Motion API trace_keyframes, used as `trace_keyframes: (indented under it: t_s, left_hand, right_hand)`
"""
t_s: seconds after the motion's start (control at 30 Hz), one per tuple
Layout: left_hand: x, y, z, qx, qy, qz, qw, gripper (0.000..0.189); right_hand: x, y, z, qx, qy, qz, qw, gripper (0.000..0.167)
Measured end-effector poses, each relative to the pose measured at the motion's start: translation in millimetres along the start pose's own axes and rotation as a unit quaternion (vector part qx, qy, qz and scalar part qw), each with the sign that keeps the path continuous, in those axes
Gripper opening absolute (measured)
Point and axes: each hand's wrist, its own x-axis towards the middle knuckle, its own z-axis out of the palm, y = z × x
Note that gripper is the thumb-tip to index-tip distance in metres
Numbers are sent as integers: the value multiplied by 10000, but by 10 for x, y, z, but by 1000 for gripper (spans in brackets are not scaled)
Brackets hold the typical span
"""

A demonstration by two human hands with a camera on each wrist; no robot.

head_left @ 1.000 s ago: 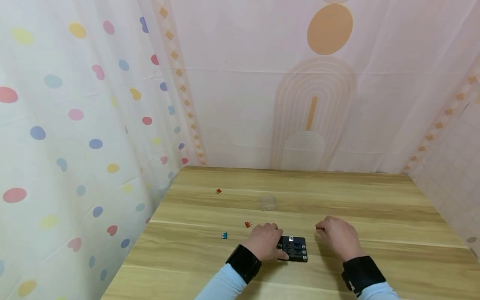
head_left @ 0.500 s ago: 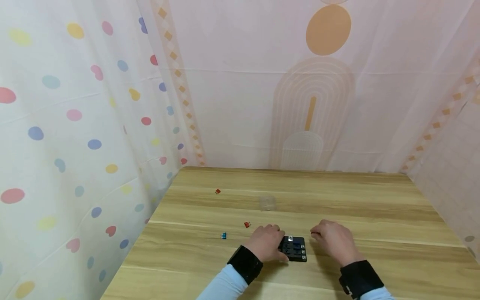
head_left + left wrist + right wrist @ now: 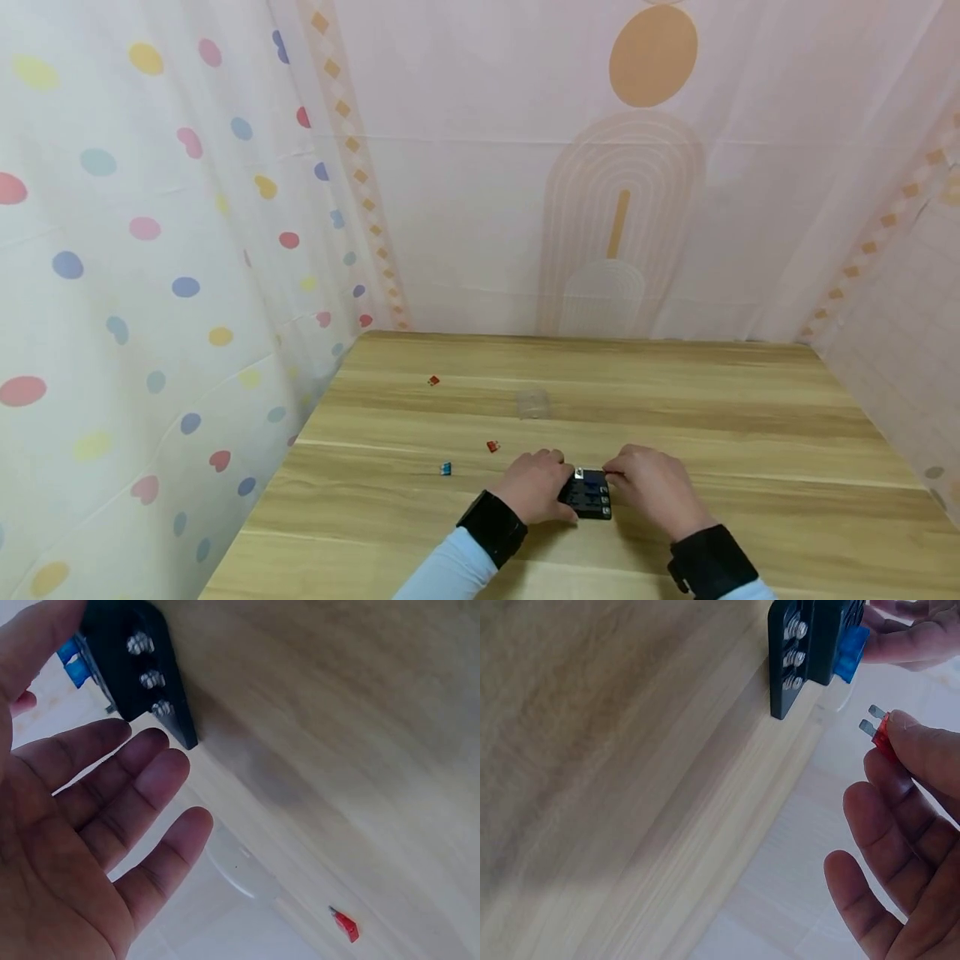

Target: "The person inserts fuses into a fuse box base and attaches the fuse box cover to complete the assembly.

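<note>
In the right hand a red fuse is pinched, prongs toward the black block gripped by the left hand.

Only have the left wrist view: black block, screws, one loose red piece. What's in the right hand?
Observer: The right hand is pinching a red fuse.
Operator: Is it in the black block?
Observer: No. The right wrist view shows both metal prongs bare, with a gap between them and the block.
Operator: Any loose blue one on the table?
Observer: Yes. In the head view a blue fuse lies to the left of the left hand.
</note>
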Motion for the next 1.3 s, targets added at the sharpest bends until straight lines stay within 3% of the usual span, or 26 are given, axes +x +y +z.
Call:
trace_keyframes:
  t_s: [0.27, 0.47, 0.83, 1.3]
  left_hand:
    - [-5, 22, 26, 154, 86, 123, 9998, 50]
    - [-4, 39, 21, 249, 107, 138, 9995, 47]
    - [3, 59, -14, 374, 39, 72, 9993, 44]
    - [5, 59, -28, 346, 70, 54, 9994, 42]
  right_hand:
    - [-16, -30, 27, -72, 136, -685, 9975, 10]
    - [-27, -72, 29, -59, 9, -904, 9959, 11]
    - [-23, -104, 88, -69, -89, -1072, 9942, 9]
    - [-35, -140, 187, -30, -376, -902, 9952, 9]
